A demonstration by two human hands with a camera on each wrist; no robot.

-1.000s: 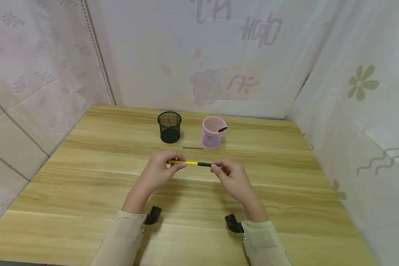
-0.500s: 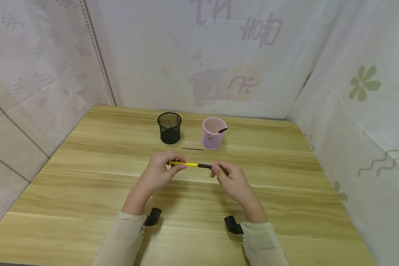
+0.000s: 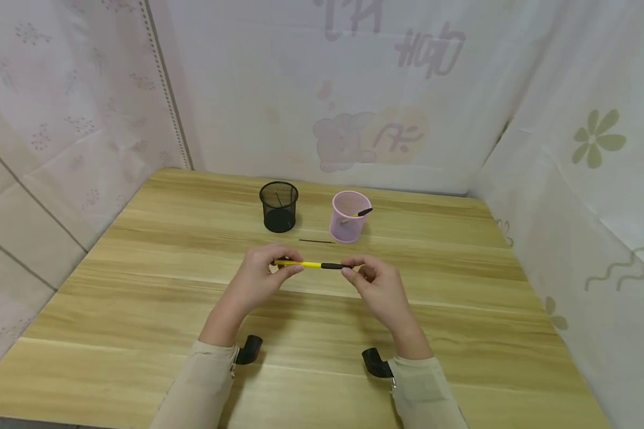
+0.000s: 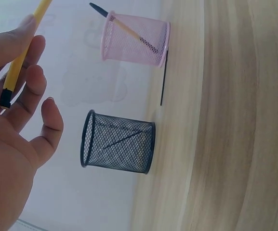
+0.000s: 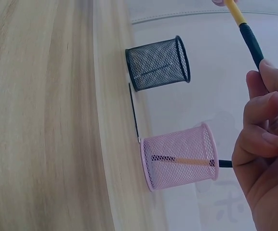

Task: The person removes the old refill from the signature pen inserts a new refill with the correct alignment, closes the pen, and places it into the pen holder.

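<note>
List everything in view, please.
Table: one, tan, below.
Held pen: one, yellow and black, centre.
Black cup: one, black, table's rear.
Inner stick: one, dark, inside black cup.
Pink cup: one, pink, right of black cup.
Second pen: one, yellow and black, in pink cup.
Loose stick: one, dark, by pink cup.
Cloth: count unclear, pale, background.
Wrist pieces: two, black, lower centre.
Sleeves: two, beige, bottom.
Left grip: one, on held pen's yellow part.
Right grip: one, on its black part.

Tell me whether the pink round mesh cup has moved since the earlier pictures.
No: in the head view, the pink mesh cup keeps its place relative to the round black mesh cup and wooden table.
</note>
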